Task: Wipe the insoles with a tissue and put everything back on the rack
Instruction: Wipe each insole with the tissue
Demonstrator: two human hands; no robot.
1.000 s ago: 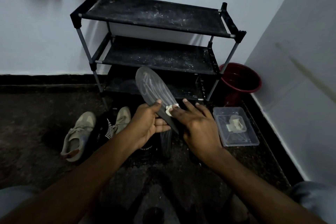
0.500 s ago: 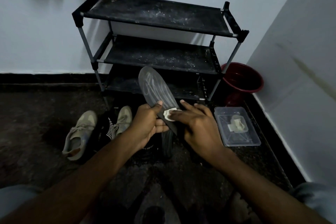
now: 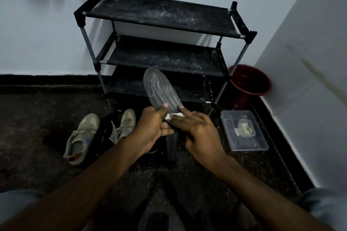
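Observation:
My left hand (image 3: 153, 128) grips a grey insole (image 3: 160, 89) near its heel end, toe end tilted up toward the rack, with the thumb on its upper face. My right hand (image 3: 197, 131) presses a small white tissue (image 3: 173, 116) onto the insole with straight fingers, just right of the left thumb. A second dark insole (image 3: 171, 145) lies on the floor below my hands. The black three-shelf rack (image 3: 159, 15) stands against the wall behind, its shelves dusty and bare.
Two beige sneakers (image 3: 82, 137) (image 3: 125, 123) lie on the dark floor at the left with a black striped item between them. A clear plastic box (image 3: 244, 131) holding wipes sits at the right. A red bucket (image 3: 249, 82) stands in the corner.
My right hand has slid the tissue leftward along the insole toward my left thumb. The left hand keeps its grip on the insole.

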